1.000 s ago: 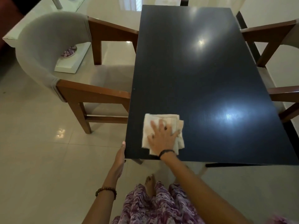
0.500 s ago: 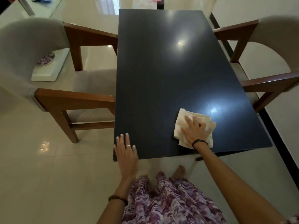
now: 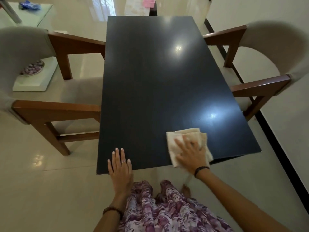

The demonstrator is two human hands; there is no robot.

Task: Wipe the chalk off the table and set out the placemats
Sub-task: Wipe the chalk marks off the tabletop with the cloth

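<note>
A long dark table (image 3: 155, 84) stretches away from me, glossy with two light reflections and no chalk marks that I can make out. A folded cream cloth (image 3: 173, 139) lies on its near right part. My right hand (image 3: 191, 154) presses flat on the cloth with fingers spread. My left hand (image 3: 119, 166) rests flat on the table's near left corner, fingers straight, holding nothing. No placemats lie on the table.
Wooden armchairs with grey upholstery stand at the left (image 3: 50, 97) and right (image 3: 260, 67) sides of the table. A glass side table (image 3: 26, 15) is at the far left. Pink and pale items (image 3: 148, 4) lie beyond the table's far end. Tiled floor surrounds everything.
My right hand slid the cloth from the near left corner to the right along the front edge. My left hand rose from below the edge onto the near left corner.
</note>
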